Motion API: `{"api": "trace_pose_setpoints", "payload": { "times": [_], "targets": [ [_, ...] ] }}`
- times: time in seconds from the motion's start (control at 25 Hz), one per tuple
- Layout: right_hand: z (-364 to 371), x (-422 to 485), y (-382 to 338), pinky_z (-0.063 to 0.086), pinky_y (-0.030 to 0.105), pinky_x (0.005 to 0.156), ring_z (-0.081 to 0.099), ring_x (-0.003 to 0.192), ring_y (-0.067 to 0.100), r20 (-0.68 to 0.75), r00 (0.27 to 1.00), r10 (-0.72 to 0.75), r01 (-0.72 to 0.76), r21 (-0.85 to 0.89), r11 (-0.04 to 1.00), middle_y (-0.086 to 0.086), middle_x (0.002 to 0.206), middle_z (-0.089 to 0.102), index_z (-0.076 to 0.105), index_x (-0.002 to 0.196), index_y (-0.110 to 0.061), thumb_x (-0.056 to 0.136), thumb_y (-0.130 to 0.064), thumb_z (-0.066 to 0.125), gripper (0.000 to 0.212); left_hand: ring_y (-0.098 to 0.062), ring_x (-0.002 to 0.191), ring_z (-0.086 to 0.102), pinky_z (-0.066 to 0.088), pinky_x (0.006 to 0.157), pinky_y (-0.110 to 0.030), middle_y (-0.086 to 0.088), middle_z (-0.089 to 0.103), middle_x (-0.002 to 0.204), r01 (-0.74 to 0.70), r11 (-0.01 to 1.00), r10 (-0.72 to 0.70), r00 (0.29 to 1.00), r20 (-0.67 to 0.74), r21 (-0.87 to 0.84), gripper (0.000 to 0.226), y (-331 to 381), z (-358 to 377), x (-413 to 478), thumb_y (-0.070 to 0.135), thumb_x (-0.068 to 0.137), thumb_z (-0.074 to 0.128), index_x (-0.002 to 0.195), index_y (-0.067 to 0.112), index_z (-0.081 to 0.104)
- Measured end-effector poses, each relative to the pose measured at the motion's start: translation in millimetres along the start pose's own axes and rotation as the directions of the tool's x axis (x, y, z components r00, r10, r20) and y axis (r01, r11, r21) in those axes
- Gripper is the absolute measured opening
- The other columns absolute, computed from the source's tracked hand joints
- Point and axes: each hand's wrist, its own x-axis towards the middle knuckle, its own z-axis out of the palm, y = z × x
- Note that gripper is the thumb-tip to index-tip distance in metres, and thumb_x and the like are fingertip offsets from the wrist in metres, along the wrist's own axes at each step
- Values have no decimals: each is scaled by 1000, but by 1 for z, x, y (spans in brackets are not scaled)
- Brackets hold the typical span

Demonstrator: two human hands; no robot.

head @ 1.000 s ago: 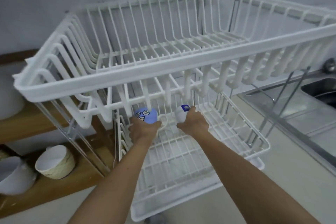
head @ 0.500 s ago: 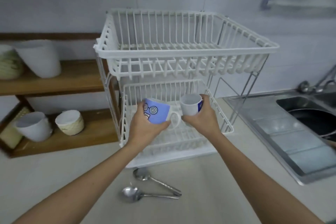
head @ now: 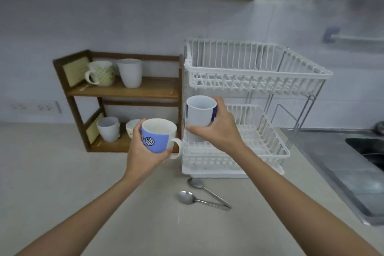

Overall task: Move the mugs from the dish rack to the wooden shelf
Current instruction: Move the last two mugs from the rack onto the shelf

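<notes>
My left hand (head: 143, 156) grips a blue mug with white spirals (head: 158, 137), upright, held above the counter in front of the wooden shelf's lower level. My right hand (head: 218, 131) holds a white mug with a blue patch (head: 200, 113), upright, just in front of the white two-tier dish rack (head: 257, 72). Both tiers of the rack show no mugs. The wooden shelf (head: 128, 90) stands left of the rack. Its top level carries a patterned mug (head: 100, 72) and a white cup (head: 129, 72); its bottom level carries a white mug (head: 109, 131) and a partly hidden cream mug (head: 132, 129).
Two metal spoons (head: 199, 195) lie on the beige counter (head: 62, 172) in front of the rack. A steel sink (head: 353, 162) sits to the right. A wall socket strip (head: 35, 107) is left of the shelf.
Both hands lifted the two mugs out of the rack's lower tier and carried them leftward toward the shelf. The view pulled back and shows the whole shelf.
</notes>
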Motion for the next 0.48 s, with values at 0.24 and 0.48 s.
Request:
{"api": "trace_pose_setpoints", "payload": {
  "times": [0.24,0.48],
  "targets": [
    [81,65,-56,43,17,61,57,90,8,53,999,-2,-3,88,996,-15,100,55,38,116,-29,55,-44,84,78,-15,110,53,53,91,-41,11,52,119,179,982,-168,975,-146,64,114,-35,-52,36,62,36,83,133,39,28],
    [157,163,-49,45,28,67,56,100,22,-63,974,217,-217,8,976,7,118,56,36,124,-15,63,-32,85,80,-12,109,53,53,85,-29,12,51,118,104,980,-105,994,-5,171,104,-79,-75,94,46,42,89,128,40,30]
  ]
}}
